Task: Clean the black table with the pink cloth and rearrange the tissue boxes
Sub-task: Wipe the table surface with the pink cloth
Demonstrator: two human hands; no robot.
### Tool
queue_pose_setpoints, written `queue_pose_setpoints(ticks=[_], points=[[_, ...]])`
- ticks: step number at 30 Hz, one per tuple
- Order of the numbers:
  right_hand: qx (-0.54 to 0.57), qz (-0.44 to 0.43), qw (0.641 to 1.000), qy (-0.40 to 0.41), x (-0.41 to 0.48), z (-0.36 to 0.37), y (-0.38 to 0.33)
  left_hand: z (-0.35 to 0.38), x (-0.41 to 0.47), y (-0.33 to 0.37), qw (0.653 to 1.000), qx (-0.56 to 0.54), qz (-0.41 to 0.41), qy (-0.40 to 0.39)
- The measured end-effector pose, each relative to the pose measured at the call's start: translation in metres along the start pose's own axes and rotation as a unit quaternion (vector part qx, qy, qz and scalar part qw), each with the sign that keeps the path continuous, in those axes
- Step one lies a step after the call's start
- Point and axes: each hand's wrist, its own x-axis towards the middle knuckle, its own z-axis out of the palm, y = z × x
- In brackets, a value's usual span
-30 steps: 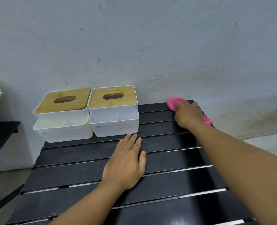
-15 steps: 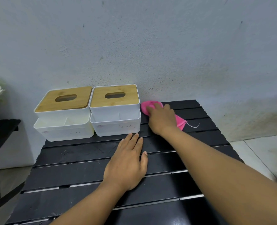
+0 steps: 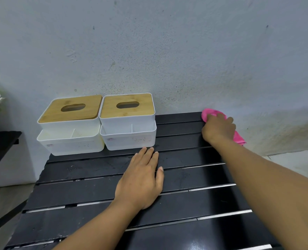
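While its fingers press the pink cloth flat on the black table's far right corner, the right hand covers most of it. The left hand lies flat, fingers together, just before two tissue boxes standing side by side at the wall.

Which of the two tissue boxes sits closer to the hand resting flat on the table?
The right-hand tissue box: the left hand has its fingertips just short of that box's front. The left-hand tissue box stands farther off.

Black slatted table; tissue boxes, pink cloth.
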Motion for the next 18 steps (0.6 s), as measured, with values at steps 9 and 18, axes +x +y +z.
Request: queue_pose_setpoints(ticks=[9,18], points=[[-0.006,-0.285,0.958,0.008,-0.066,0.007,-0.049,0.001,0.000,0.001,1.000,0.004,0.007,0.003],[-0.005,-0.040,0.999,-0.015,-0.018,-0.010,0.045,0.000,0.000,0.000,1.000,-0.004,0.002,0.001]])
